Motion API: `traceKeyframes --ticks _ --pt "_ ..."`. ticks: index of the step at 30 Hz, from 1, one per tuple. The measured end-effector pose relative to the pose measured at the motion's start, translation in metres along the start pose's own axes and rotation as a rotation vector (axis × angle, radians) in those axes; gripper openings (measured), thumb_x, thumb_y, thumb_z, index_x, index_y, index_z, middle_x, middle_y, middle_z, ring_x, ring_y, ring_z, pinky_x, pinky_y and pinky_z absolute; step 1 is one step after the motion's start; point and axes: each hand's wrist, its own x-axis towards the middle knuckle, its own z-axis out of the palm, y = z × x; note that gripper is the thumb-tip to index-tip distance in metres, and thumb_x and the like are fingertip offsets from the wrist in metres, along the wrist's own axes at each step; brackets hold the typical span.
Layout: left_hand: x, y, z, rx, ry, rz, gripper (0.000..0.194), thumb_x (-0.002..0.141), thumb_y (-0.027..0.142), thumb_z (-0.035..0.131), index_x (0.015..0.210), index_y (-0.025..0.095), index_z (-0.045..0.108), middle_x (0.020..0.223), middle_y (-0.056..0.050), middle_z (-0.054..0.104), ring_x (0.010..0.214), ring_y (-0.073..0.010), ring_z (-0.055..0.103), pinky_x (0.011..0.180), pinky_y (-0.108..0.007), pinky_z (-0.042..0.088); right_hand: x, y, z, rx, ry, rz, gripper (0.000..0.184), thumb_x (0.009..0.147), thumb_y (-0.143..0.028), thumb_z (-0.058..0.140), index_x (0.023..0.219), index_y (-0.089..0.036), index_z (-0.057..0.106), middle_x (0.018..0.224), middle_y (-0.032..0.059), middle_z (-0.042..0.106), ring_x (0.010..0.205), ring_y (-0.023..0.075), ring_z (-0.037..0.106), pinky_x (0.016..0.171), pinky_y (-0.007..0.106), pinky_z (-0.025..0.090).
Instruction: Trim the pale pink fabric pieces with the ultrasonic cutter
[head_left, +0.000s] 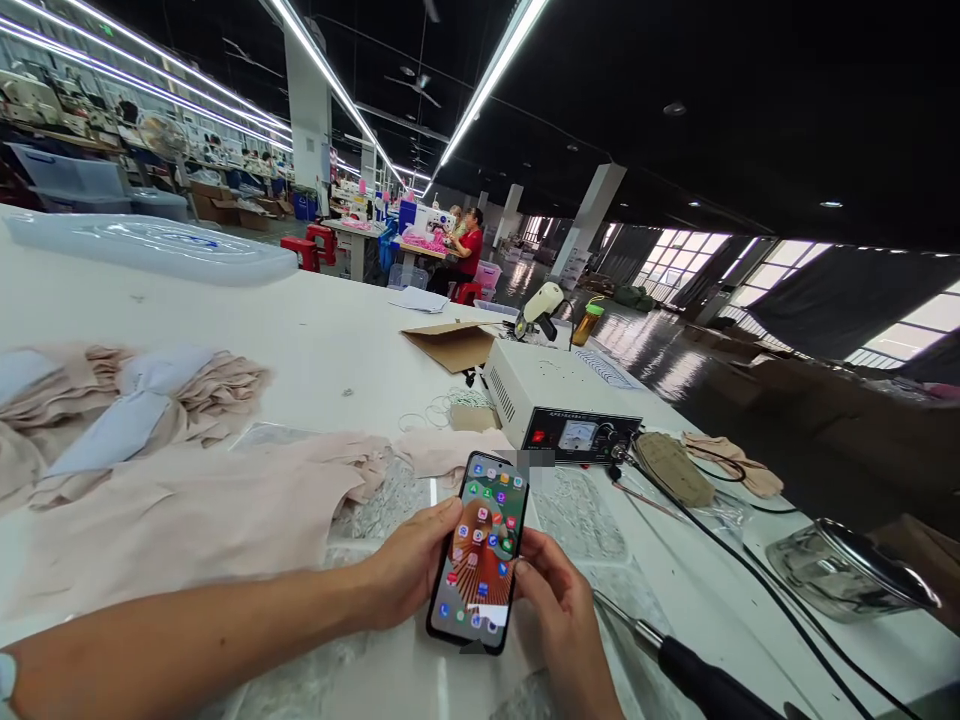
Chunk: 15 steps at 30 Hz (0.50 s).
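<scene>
slim phone held between two hands

the phone (pixel 486 540) is held over the pale surface (pixel 352 345), screen lit and facing up, between the fingers of the left hand (pixel 412 560) and those of the right hand (pixel 562 605). its left side is gripped by the left fingers, with the thumb at the edge; its right edge is held by the right fingers and thumb. a light, rigid body is to be expected, with glass that could be slippery and easily cracked if dropped. it is best taken by the long side edges, around mid-length, so that the screen is left untouched and even pressure is given from both sides. pinkish fabric (pixel 195 515), likely soft and limp, is spread beyond the left fingers, and a black-handled tool (pixel 705 670) is seen just beside the right hand.
</scene>
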Motion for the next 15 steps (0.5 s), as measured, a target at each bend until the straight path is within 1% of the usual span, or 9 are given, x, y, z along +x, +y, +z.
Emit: traceKeyframes --ticks 4,9,11,15 --pt "-0.003 0.0005 0.0039 0.022 -0.011 -0.01 0.03 0.089 0.039 0.067 0.099 0.012 0.067 0.095 -0.012 0.074 0.089 -0.0252 0.071 0.088 -0.038 0.053 0.0033 -0.0016 0.0001 -0.044 0.009 -0.031 0.034 0.083 -0.047 0.062 0.095 -0.017 0.071 0.086 0.0076 0.073 0.075 0.0206 0.065 0.067 0.029 0.051" --pt "-0.0049 0.002 0.0058 0.046 -0.004 -0.021 0.033 0.089 0.04 0.067 0.106 0.011 0.066 0.104 -0.013 0.073 0.099 -0.0264 0.069 0.093 -0.037 0.051 0.0051 0.0042 0.0052 -0.067 0.08 -0.043 0.029 0.079 -0.044 0.066 0.085 -0.016 0.068 0.077 0.0055 0.07 0.069 0.0182 0.061 0.065 0.028 0.048" --pt "-0.0046 0.0019 0.0048 0.043 -0.016 -0.032 0.033 0.089 0.04 0.067 0.107 0.012 0.066 0.105 -0.013 0.073 0.099 -0.0272 0.069 0.094 -0.038 0.051 0.0053 0.0054 0.0049 -0.061 0.091 -0.046 0.026 0.08 -0.042 0.064 0.085 -0.017 0.068 0.076 0.0048 0.069 0.068 0.0176 0.06 0.064 0.027 0.047" --pt "-0.003 0.0011 0.0025 0.008 -0.059 -0.034 0.032 0.089 0.04 0.068 0.104 0.011 0.066 0.102 -0.013 0.073 0.098 -0.0276 0.069 0.094 -0.039 0.051 0.0066 0.0057 -0.0016 -0.023 0.04 -0.057 0.026 0.08 -0.034 0.054 0.092 -0.017 0.069 0.076 0.005 0.07 0.063 0.0171 0.057 0.059 0.028 0.046"
